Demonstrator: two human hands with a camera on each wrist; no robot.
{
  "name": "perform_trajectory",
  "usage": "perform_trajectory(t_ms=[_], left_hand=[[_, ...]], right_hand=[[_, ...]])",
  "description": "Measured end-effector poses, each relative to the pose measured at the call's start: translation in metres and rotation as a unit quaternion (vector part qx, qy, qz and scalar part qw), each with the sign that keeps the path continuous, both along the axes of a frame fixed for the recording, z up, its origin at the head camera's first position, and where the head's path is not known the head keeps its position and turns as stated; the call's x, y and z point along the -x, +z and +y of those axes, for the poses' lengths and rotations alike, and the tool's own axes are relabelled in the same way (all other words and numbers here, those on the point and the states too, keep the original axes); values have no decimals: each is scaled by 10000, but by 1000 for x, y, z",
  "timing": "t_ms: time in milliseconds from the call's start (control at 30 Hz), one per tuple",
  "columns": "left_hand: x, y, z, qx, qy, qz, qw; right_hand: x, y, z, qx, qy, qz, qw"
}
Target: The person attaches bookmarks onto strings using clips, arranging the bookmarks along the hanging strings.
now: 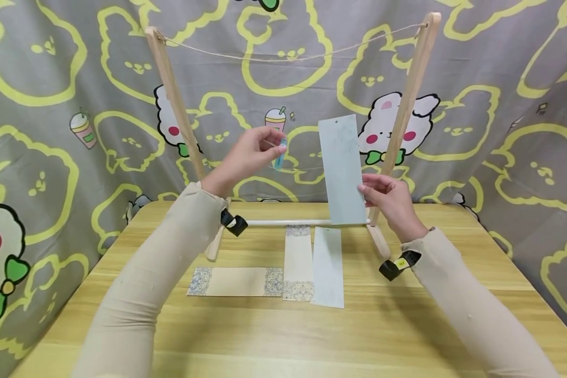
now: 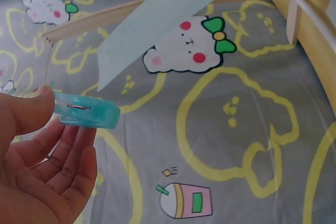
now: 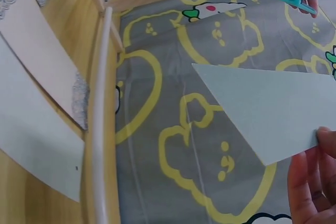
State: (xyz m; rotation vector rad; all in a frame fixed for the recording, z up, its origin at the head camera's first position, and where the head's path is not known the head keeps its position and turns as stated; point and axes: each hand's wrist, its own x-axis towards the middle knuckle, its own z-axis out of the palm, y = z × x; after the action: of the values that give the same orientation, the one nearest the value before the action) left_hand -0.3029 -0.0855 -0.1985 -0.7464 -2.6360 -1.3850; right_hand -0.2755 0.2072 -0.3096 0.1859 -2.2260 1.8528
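My left hand (image 1: 252,152) pinches a translucent teal clothespin (image 2: 89,111) between thumb and fingers, below the slack string (image 1: 283,60) of a wooden frame. The clothespin's metal spring shows in the left wrist view. On the right, my right hand (image 1: 392,202) grips a pale blue paper card (image 1: 344,173) by its lower right edge. This card is raised upright and slightly tilted, with a small hole near its top. Its face is turned towards the head camera, and it overlaps the frame's white crossbar (image 1: 288,222) there.
Two wooden posts, left (image 1: 172,89) and right (image 1: 408,89), carry the string. On the wooden table (image 1: 274,341) lie a second pale blue card (image 1: 328,268) and two cream cards with lace-pattern ends, one upright (image 1: 297,260), one sideways (image 1: 238,282). A patterned grey curtain (image 1: 302,21) hangs behind.
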Motion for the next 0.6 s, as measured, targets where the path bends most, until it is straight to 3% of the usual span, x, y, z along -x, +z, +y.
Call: perform_trajectory(t_ms=[300, 600], left_hand=[[11, 34, 16, -114, 335, 263, 9990], [16, 56, 39, -313, 545, 436, 9971]], right_hand=[[8, 23, -3, 68, -339, 15, 9994], [10, 38, -3, 450, -200, 322, 9983]])
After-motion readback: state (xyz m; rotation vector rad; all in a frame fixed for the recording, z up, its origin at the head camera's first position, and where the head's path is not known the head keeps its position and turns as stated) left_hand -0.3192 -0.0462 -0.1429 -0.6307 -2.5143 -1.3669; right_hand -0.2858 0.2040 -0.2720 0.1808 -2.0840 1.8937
